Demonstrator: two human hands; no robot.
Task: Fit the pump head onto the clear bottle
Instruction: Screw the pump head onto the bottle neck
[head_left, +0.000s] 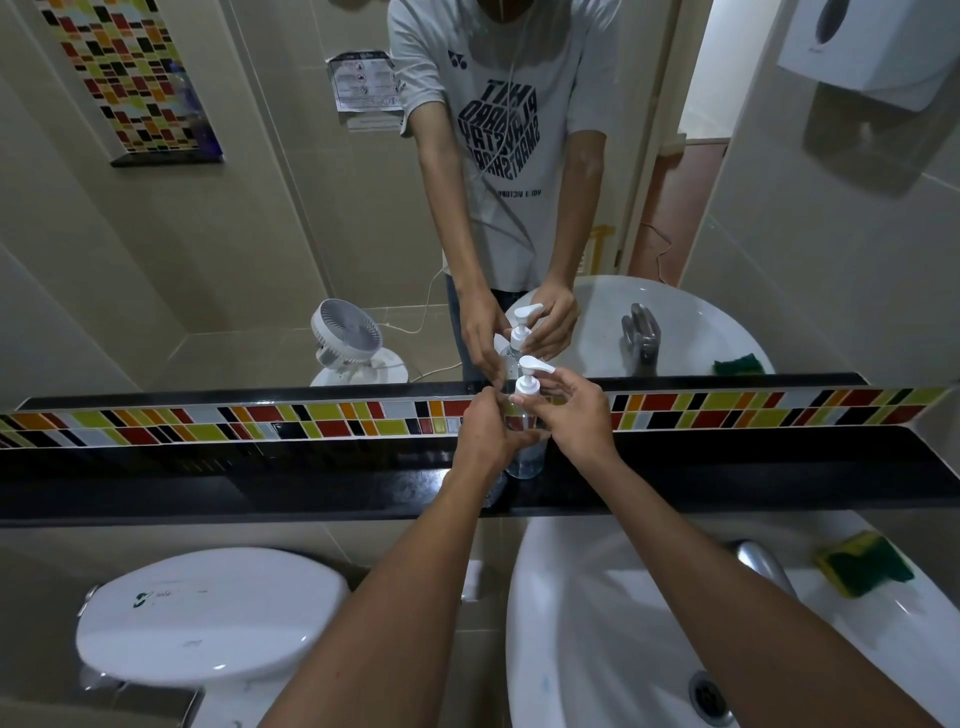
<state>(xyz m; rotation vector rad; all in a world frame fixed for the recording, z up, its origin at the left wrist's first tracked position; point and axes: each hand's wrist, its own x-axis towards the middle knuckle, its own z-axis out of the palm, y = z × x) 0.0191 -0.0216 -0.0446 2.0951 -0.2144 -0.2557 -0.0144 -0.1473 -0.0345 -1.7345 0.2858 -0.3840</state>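
- Head view: you're mid-fit. The pump head (531, 382) already sits on the neck of the clear bottle (524, 457), nozzle pointing to your right. Judging by that, the step in hand is seating or screwing down the collar, not the first insertion.
- Bottle stands upright on the black shelf (260, 483) under the mirror (260, 234), just behind the sink (571, 623).
- Your left hand (488, 431) is wrapped around the upper body of the bottle, fingers closed on it, holding it steady.
- Your right hand (576, 410) is at the collar: fingertips (519, 399) pinched together on the white collar just below the nozzle, thumb side partly hidden.
- The mirror reflection shows the same grip from the far side: both hands on the bottle, pump on top.
- Can't tell whether the threads are engaged or the collar is fully down; the hands cover the joint.
- Next move, my guess: keep the left hand clamped, turn the collar with the right until it stops. Keep the pump upright so the threads don't cross.
- Risk: the shelf is narrow, so a push sideways could tip the bottle into the sink.
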